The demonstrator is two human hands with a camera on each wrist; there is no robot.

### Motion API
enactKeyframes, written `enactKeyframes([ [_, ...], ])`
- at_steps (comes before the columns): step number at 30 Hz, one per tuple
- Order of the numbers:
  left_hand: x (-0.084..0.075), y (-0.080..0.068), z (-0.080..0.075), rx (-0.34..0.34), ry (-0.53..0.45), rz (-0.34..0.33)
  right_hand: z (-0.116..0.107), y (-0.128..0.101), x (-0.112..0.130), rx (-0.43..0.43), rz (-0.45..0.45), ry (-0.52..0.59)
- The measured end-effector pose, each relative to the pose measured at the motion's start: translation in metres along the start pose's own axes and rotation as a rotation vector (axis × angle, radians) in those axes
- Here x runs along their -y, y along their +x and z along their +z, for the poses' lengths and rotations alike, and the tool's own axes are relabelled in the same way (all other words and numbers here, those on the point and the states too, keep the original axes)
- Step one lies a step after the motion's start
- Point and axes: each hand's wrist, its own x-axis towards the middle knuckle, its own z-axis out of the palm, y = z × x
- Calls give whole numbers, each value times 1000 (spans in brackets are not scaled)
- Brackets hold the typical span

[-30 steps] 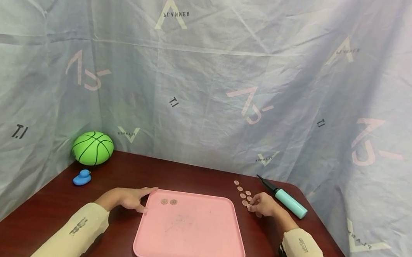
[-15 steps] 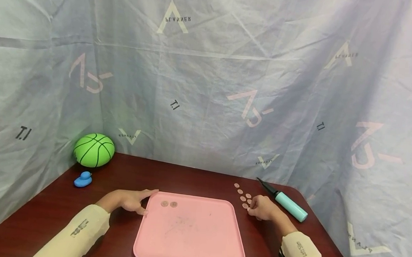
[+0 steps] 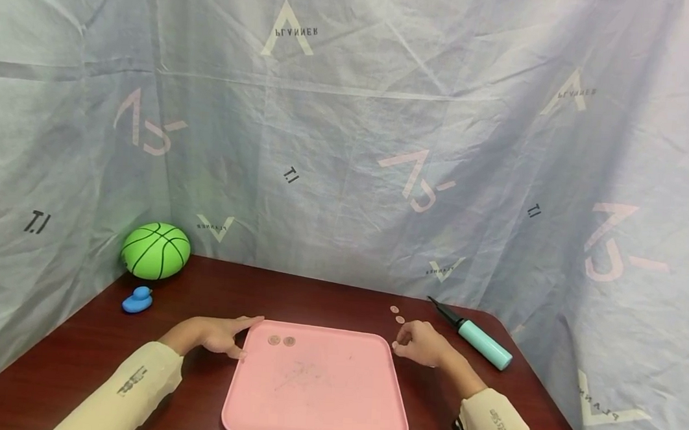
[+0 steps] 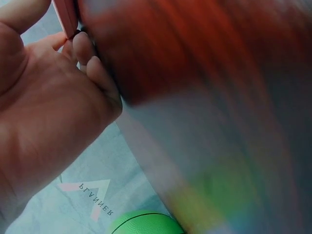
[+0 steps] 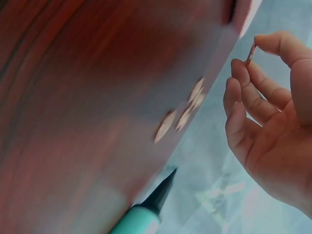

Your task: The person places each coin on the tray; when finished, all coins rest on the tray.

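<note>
My right hand [image 3: 422, 344] pinches a coin [image 5: 251, 52] between thumb and fingertip, just right of the pink tray's [image 3: 317, 395] upper right corner. The coin is seen edge-on in the right wrist view. Behind that hand, several loose coins [image 5: 165, 126] lie on the table; in the head view only two coins [image 3: 398, 314] show, the others hidden by the hand. Two more coins [image 3: 282, 340] lie side by side in the tray's upper left corner. My left hand [image 3: 215, 335] grips the tray there, index finger along the corner and thumb on the left rim.
A green ball [image 3: 155, 250] stands at the table's back left, with a blue toy duck [image 3: 138, 299] in front of it. A teal hand pump [image 3: 485, 344] with a black nozzle lies right of the right hand. A grey printed cloth [image 3: 325, 142] hangs behind the dark red table [image 3: 218, 286].
The right hand has moved left from among the loose coins toward the tray, with a coin between its fingertips. It now covers more coins in the head view. The left hand keeps its place.
</note>
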Motion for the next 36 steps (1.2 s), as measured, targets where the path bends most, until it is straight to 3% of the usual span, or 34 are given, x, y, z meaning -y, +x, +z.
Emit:
enactKeyframes([
  [7,0,1,0,-3,-8,-4,2,10,34,-2,-64,-7],
  [13,-1,0,0,-5,-5,-8,6,19,54,3,-57,-41],
  [22,2,2,1,-6,-14,-12,23,35,65,78,-136,42],
  [30,1,2,2,-5,-27,-8,38,40,80,111,-143,-55],
  [36,0,1,2,-5,-25,-8,39,41,80,167,-184,46],
])
